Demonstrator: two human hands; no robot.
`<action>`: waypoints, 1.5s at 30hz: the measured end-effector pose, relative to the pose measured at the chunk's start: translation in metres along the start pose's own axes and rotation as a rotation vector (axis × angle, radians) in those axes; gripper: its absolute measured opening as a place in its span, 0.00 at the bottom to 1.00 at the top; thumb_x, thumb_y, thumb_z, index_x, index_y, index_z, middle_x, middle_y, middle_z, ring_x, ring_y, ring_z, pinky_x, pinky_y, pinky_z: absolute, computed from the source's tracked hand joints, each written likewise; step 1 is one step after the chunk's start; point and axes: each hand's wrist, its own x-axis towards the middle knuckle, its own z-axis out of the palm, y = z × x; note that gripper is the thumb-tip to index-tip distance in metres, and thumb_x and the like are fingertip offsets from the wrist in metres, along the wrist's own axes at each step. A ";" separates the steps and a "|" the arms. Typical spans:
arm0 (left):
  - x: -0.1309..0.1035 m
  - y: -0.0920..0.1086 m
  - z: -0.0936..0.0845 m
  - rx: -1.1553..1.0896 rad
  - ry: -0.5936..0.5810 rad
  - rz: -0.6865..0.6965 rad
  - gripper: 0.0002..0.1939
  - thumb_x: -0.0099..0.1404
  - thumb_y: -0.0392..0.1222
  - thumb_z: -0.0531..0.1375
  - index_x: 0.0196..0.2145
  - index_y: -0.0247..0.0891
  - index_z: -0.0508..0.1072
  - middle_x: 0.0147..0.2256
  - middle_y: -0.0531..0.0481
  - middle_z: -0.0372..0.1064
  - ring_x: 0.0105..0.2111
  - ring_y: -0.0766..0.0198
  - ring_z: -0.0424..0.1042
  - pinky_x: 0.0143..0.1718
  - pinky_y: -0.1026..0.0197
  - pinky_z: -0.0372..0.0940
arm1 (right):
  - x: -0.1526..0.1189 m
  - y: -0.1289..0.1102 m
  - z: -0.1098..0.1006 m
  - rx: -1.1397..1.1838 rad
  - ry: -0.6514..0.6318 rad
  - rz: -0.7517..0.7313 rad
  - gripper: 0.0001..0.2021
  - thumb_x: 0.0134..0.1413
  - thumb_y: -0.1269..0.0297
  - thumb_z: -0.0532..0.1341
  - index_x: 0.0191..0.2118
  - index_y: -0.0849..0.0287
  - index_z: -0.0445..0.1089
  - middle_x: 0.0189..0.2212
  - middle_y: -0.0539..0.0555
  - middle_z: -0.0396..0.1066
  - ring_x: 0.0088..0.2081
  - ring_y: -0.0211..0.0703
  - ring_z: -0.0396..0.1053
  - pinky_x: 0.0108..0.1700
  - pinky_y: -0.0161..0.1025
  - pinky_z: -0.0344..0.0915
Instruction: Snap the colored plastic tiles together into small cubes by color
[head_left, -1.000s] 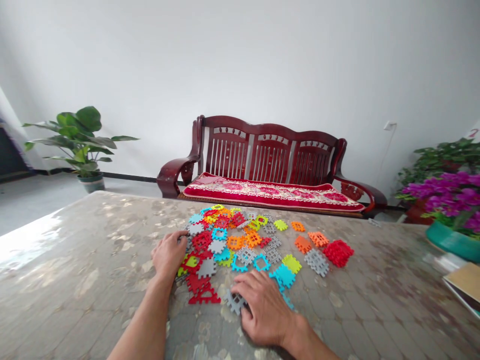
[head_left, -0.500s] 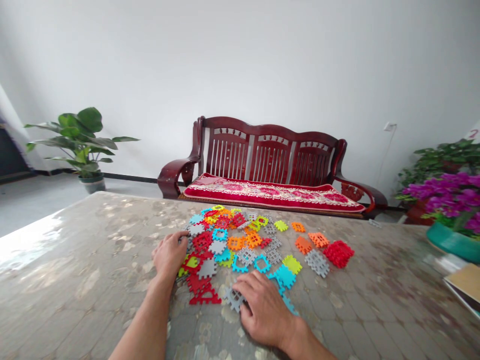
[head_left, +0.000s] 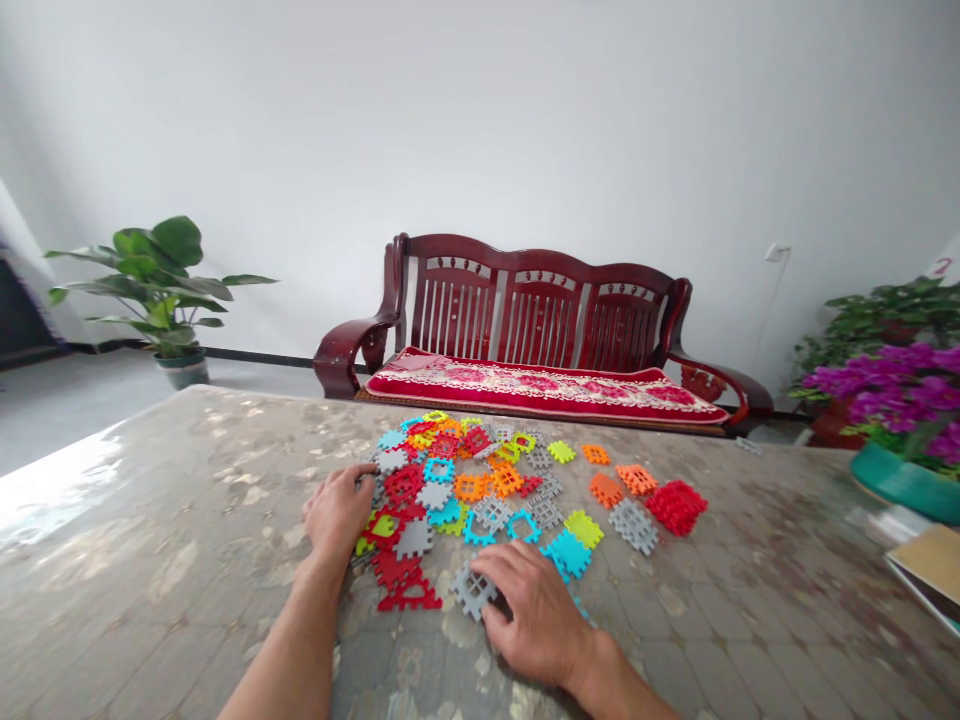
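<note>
Many toothed interlocking plastic tiles lie in a loose heap on the table. My right hand (head_left: 536, 615) is at the near side, thumb and fingers gripping the right edge of a grey window tile (head_left: 472, 588). Under and beyond this hand is a blue tile (head_left: 568, 553), partly covered. My left hand (head_left: 337, 510) rests at the heap's left edge, fingers loosely bent and touching the tiles, holding none that I can see. Nearest to it are a pale grey tile (head_left: 390, 460) and a yellow-green tile (head_left: 384, 527). A red triangular tile (head_left: 410, 592) lies between my hands.
A red tile stack (head_left: 677, 508), a grey tile (head_left: 634, 526) and several orange tiles (head_left: 637, 479) lie at the right. The table (head_left: 202, 500) has a patterned cover. Beyond stands a wooden bench (head_left: 540, 310). A teal flowerpot (head_left: 900, 482) and a notebook (head_left: 930, 560) are at the right edge.
My right hand and the grey window tile have shifted slightly, and more of the tile's window now shows. My left hand stays in place.
</note>
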 end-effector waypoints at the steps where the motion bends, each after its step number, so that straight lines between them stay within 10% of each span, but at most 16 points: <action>1: 0.000 0.000 0.000 0.000 0.001 0.002 0.23 0.65 0.45 0.48 0.50 0.47 0.77 0.54 0.44 0.72 0.54 0.45 0.69 0.53 0.44 0.63 | 0.001 0.001 -0.002 0.004 0.019 0.009 0.23 0.49 0.73 0.58 0.52 0.52 0.69 0.50 0.50 0.73 0.50 0.45 0.67 0.57 0.42 0.59; 15: 0.000 0.001 -0.001 0.007 -0.024 -0.007 0.23 0.66 0.46 0.47 0.51 0.47 0.76 0.55 0.44 0.71 0.55 0.47 0.68 0.55 0.44 0.61 | 0.000 0.056 -0.017 0.013 0.429 0.204 0.19 0.52 0.69 0.58 0.51 0.54 0.72 0.49 0.55 0.75 0.52 0.48 0.71 0.56 0.46 0.68; 24: 0.002 -0.003 0.003 -0.004 0.012 0.002 0.23 0.65 0.47 0.49 0.51 0.47 0.77 0.54 0.43 0.72 0.53 0.46 0.70 0.52 0.44 0.63 | -0.015 0.119 -0.063 0.020 0.621 0.527 0.22 0.50 0.58 0.56 0.51 0.57 0.71 0.46 0.58 0.76 0.41 0.48 0.74 0.47 0.45 0.71; 35: 0.006 -0.006 0.006 0.019 -0.005 0.013 0.24 0.65 0.48 0.48 0.51 0.47 0.77 0.54 0.43 0.72 0.53 0.44 0.69 0.52 0.43 0.64 | -0.056 0.179 -0.088 -0.007 0.632 0.664 0.26 0.50 0.60 0.55 0.56 0.59 0.64 0.53 0.61 0.72 0.51 0.48 0.72 0.55 0.46 0.65; 45: 0.007 -0.008 0.006 0.027 0.004 0.033 0.24 0.65 0.50 0.47 0.51 0.47 0.77 0.53 0.42 0.73 0.53 0.43 0.70 0.51 0.42 0.64 | -0.066 0.187 -0.084 -0.015 0.549 0.719 0.27 0.47 0.66 0.55 0.56 0.59 0.65 0.52 0.61 0.73 0.52 0.49 0.72 0.57 0.49 0.64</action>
